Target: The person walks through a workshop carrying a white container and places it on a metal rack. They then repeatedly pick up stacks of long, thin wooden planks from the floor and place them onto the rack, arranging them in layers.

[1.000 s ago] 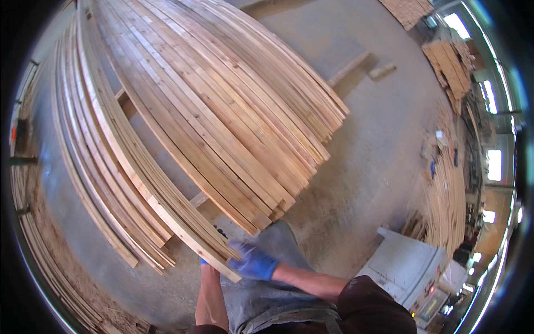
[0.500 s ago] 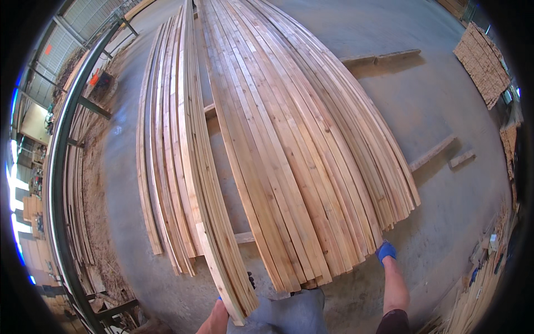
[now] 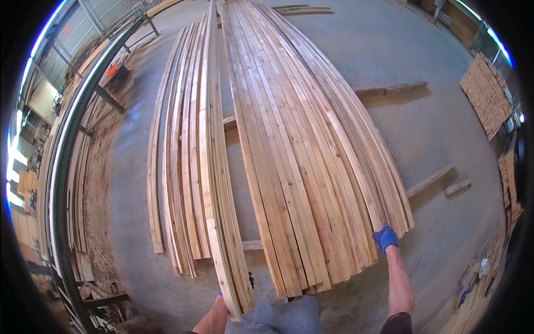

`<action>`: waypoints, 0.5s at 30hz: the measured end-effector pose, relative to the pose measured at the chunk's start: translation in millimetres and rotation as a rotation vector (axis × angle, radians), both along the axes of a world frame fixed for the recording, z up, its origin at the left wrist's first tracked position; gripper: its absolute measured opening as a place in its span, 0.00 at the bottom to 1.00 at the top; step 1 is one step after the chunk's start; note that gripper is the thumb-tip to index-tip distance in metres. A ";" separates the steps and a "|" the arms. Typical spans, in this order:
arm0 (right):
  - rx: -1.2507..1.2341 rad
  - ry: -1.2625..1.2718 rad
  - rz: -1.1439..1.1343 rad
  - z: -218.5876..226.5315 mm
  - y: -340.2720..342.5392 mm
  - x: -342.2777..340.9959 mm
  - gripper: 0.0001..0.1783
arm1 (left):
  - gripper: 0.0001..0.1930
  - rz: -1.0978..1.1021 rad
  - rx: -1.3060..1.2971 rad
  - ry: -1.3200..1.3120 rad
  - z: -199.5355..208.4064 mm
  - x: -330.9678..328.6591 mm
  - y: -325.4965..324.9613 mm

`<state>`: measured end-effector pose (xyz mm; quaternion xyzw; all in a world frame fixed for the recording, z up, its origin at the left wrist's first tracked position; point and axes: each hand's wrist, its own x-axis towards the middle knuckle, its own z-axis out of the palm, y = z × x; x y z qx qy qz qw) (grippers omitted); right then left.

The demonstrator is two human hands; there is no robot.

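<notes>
My left hand (image 3: 252, 280) is mostly hidden beneath the near end of a narrow bundle of long pale boards (image 3: 225, 261). Dark glove fingertips curl up on the bundle's right side, and a bit of blue shows on its left. My right hand (image 3: 385, 238), in a blue glove, is closed at the near end of a long board (image 3: 356, 167) on the right of a wide layer of boards (image 3: 289, 183). Its fingers lie over the board's edge; the thumb side is hard to make out.
Shorter-reaching boards (image 3: 189, 167) lie left of the bundle. Wooden bearers (image 3: 431, 181) stick out under the stack across the concrete floor. A metal rail (image 3: 69, 139) runs along the left, with sawdust beside it. A chipboard panel (image 3: 486, 94) stands at the right.
My right hand has moved forward along the stack's right side, and its fingers now show over the board's edge. The left hand stays at the bundle. The whole view has shifted a little.
</notes>
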<state>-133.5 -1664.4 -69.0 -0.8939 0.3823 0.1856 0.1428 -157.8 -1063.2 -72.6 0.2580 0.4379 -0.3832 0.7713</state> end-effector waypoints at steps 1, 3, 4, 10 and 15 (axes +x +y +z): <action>-0.027 -0.009 0.027 -0.4 -3.7 -3.7 0.39 | 0.20 -0.011 0.003 0.009 -5.4 2.0 5.7; 0.020 0.008 0.023 23.8 3.5 7.3 0.41 | 0.20 -0.003 0.012 0.018 -14.1 -5.1 19.5; -0.015 0.030 0.040 45.6 8.4 15.3 0.41 | 0.20 0.008 -0.012 0.014 -18.8 -4.4 24.7; -0.351 -0.082 0.212 79.0 19.2 3.4 0.39 | 0.19 0.004 -0.240 -0.084 -61.9 4.1 54.8; -0.147 -0.173 0.168 158.0 88.7 7.2 0.36 | 0.19 0.041 -0.323 -0.079 -78.4 -1.9 70.6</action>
